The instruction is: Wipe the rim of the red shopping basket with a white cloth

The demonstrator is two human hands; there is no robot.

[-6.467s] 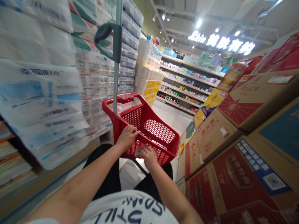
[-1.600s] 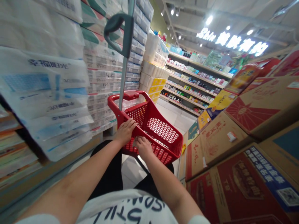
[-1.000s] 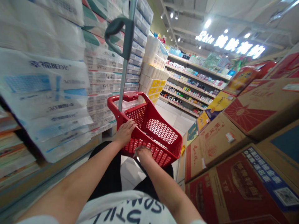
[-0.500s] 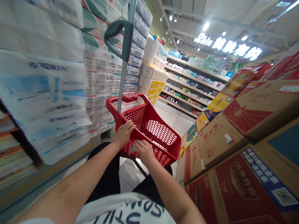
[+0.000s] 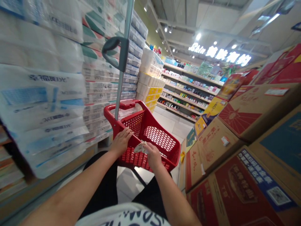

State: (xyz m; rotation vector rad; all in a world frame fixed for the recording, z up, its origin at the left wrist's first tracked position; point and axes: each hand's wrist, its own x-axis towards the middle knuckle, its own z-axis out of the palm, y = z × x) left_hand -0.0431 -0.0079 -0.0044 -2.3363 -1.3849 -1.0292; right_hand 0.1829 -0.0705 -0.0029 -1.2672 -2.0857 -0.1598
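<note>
In a narrow shop aisle, a red plastic shopping basket [image 5: 138,160] is held low in front of the body, just above dark trousers [image 5: 100,191] and a white printed T-shirt [image 5: 124,218]. The aisle is hemmed in on the left by a tall stack of plastic-wrapped tissue packs [image 5: 39,94] and on the right by piled cardboard cartons [image 5: 218,147]. Only a little room is left between the basket and the cartons, while a strip of pale tiled floor [image 5: 175,121] runs forward to shelving [image 5: 188,91] stocked with small packaged goods.

The left hand [image 5: 121,142] is laid on the basket's near rim, its fingers extended and slightly spread, with no grip being closed around the rim. The right hand [image 5: 154,156] is partly closed on a crumpled pale paper-like item [image 5: 140,147], which is held between the two hands above the near rim; what the item is cannot be told.

The basket is formed of moulded red plastic, with rows of small rounded openings in its walls and floor. A slim metal pull pole [image 5: 119,91], topped by a curved dark grey grip [image 5: 115,51], is raised from its left end.
</note>
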